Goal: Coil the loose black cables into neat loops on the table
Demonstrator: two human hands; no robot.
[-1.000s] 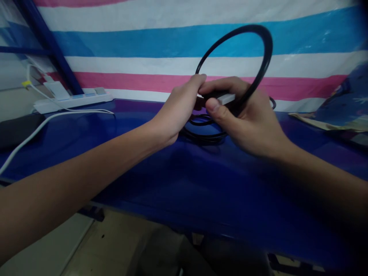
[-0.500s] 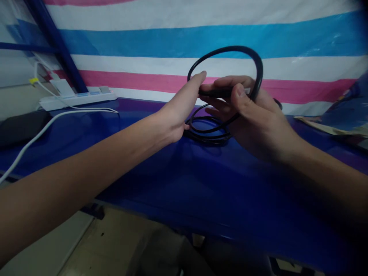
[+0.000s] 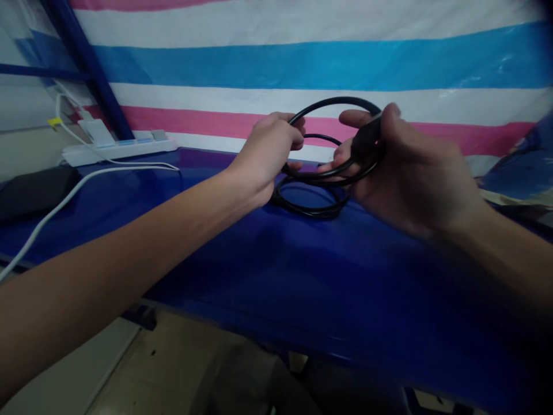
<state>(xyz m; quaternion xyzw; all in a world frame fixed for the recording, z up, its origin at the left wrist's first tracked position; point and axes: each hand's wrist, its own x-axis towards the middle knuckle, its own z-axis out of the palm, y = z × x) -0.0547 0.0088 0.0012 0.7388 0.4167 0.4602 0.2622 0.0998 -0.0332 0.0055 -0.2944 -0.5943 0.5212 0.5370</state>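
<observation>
A black cable [image 3: 334, 101] is looped in the air between my two hands, above the blue table [image 3: 276, 276]. My right hand [image 3: 415, 167] holds the cable's thick black connector [image 3: 366, 140] between thumb and fingers, along with part of the loop. On the left side of the loop, my left hand [image 3: 272, 144] has its thumb and fingers closed on the cable. More coils of the cable [image 3: 311, 214] rest on the table just below and between the hands.
At the back left stands a white power strip [image 3: 125, 151] with plugs in it. A white cord [image 3: 52, 206] runs across the left side, near a dark flat object [image 3: 37, 193]. Behind the table hangs a striped sheet [image 3: 259, 66].
The raised loop is lower. My left hand has closed on its left side, and my right hand has moved slightly right with the connector, which is now tilted upward.
</observation>
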